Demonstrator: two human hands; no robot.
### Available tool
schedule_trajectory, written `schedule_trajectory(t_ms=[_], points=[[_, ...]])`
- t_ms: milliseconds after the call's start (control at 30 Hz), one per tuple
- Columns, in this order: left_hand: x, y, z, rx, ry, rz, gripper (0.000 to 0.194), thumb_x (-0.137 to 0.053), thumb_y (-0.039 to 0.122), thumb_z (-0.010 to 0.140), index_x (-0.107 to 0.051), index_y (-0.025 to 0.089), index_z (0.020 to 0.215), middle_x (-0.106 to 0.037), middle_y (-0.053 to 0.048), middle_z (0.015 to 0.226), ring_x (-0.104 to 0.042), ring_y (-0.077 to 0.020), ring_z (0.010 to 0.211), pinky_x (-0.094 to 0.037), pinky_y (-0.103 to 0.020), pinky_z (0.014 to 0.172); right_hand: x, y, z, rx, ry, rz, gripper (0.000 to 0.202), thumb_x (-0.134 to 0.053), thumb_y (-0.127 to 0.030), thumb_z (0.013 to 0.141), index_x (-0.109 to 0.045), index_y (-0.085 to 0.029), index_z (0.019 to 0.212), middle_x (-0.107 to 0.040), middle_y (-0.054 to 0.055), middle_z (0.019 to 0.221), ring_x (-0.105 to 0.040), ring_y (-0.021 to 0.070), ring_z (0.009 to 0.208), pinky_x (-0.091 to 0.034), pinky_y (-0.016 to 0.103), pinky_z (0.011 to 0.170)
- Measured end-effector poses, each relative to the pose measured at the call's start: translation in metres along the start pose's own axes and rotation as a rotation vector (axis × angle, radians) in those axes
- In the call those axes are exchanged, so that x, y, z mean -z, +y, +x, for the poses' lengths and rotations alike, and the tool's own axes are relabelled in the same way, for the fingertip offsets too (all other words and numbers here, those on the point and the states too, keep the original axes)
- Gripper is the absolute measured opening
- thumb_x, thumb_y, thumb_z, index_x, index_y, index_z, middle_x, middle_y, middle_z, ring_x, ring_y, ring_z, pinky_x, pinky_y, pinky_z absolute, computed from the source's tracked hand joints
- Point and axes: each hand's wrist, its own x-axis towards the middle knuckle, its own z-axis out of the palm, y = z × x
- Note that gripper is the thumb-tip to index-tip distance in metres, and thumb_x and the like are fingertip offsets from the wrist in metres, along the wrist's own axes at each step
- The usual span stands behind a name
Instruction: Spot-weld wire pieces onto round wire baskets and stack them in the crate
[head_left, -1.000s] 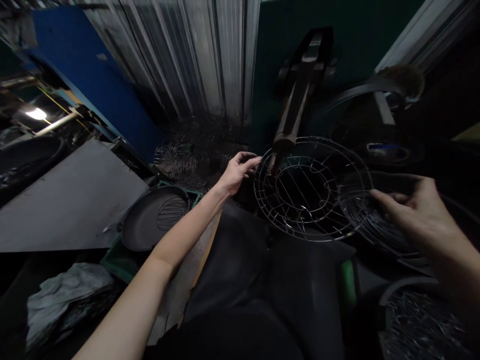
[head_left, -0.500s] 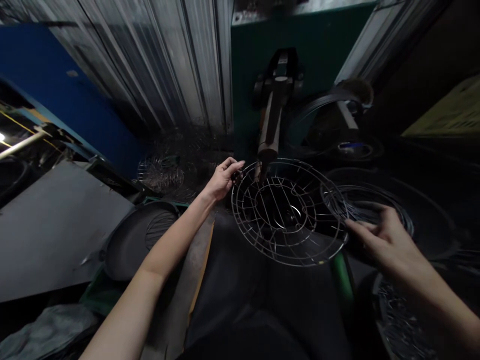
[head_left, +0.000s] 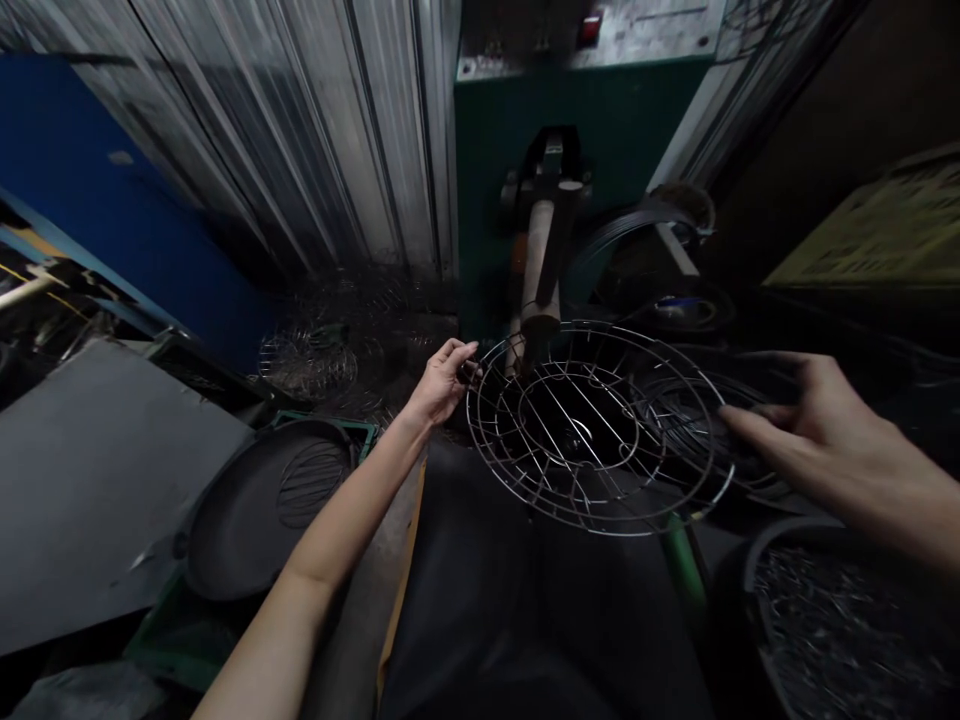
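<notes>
A round wire rack (head_left: 577,405) with concentric rings and straight middle rods lies tilted in front of me. My left hand (head_left: 444,382) pinches its left rim, close under a thick cylindrical machine electrode arm (head_left: 540,265). Part of the rack passes by the tip of that arm; whether they touch, I cannot tell. My right hand (head_left: 817,425) is at the right rim, its thumb tip at the wire and its forefinger stretched away from the thumb. Its other fingers are partly hidden.
To the right is a black tub (head_left: 765,560) of small metal pieces, with coiled wire (head_left: 679,405) behind the rack. A dark pan (head_left: 232,520) holding bent wires stands at left. Wire racks (head_left: 307,365) are piled by the corrugated wall (head_left: 330,130). A green machine (head_left: 615,110) stands ahead.
The view has shifted a little. The rack's right side has moved rightward, and my right hand has opened, its forefinger and thumb spreading apart. My left hand keeps its pinch.
</notes>
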Motion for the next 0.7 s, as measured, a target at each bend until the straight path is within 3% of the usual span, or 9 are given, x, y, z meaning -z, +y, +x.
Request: schedule_trajectory(t_ms=[100, 233, 367, 467, 600, 700], points=[[0.000, -0.003, -0.001, -0.060, -0.013, 0.035, 0.041, -0.076, 0.042, 0.061, -0.042, 0.020, 0.070, -0.049, 0.008, 0.055, -0.054, -0.0066, 0.050, -0.040, -0.014, 0.044, -0.013, 0.009, -0.001, -0.052, -0.036, -0.179, 0.064, -0.057, -0.050, 0.062, -0.044, -0.028, 0.121, -0.059, 0.001, 0.062, -0.057, 0.0254, 0.058, -0.044, 0.039, 0.058], [0.005, -0.007, 0.004, -0.081, 0.003, 0.073, 0.041, -0.075, 0.043, 0.062, -0.044, 0.019, 0.072, -0.050, 0.008, 0.057, -0.054, -0.0057, 0.051, -0.039, -0.013, 0.045, -0.026, 0.013, -0.007, -0.040, -0.064, -0.185, 0.068, -0.051, -0.052, 0.064, -0.042, -0.024, 0.125, -0.057, 0.002, 0.060, -0.056, 0.0264, 0.057, -0.045, 0.041, 0.062], [0.013, -0.014, 0.005, -0.070, 0.006, 0.021, 0.042, -0.074, 0.044, 0.062, -0.041, 0.021, 0.075, -0.049, 0.009, 0.057, -0.055, -0.0073, 0.053, -0.041, -0.014, 0.044, -0.023, -0.004, -0.011, 0.053, 0.037, -0.263, 0.068, -0.053, -0.047, 0.069, -0.037, -0.024, 0.131, -0.061, 0.005, 0.068, -0.060, 0.0285, 0.064, -0.047, 0.042, 0.068], [0.012, -0.019, -0.003, -0.127, 0.029, 0.051, 0.040, -0.072, 0.046, 0.066, -0.043, 0.021, 0.077, -0.052, 0.009, 0.058, -0.055, -0.0070, 0.052, -0.045, -0.016, 0.046, -0.020, -0.005, -0.009, 0.088, 0.032, -0.380, 0.067, -0.051, -0.045, 0.077, -0.033, -0.021, 0.137, -0.063, 0.008, 0.075, -0.062, 0.0323, 0.070, -0.047, 0.047, 0.077], [0.006, -0.017, -0.012, -0.243, 0.054, 0.199, 0.034, -0.070, 0.043, 0.071, -0.047, 0.019, 0.079, -0.058, 0.006, 0.061, -0.055, -0.0063, 0.051, -0.049, -0.016, 0.047, -0.015, 0.036, -0.013, -0.015, 0.064, -0.363, 0.064, -0.041, -0.051, 0.084, -0.033, -0.019, 0.140, -0.063, 0.017, 0.105, -0.062, 0.0375, 0.094, -0.044, 0.050, 0.088], [0.004, -0.012, -0.013, -0.242, 0.048, 0.235, 0.033, -0.070, 0.042, 0.072, -0.048, 0.019, 0.079, -0.057, 0.006, 0.061, -0.058, -0.0080, 0.054, -0.051, -0.017, 0.048, -0.014, 0.079, -0.016, -0.076, 0.124, -0.221, 0.052, -0.039, -0.048, 0.086, -0.046, -0.021, 0.129, -0.059, 0.015, 0.120, -0.055, 0.0356, 0.111, -0.039, 0.050, 0.099]])
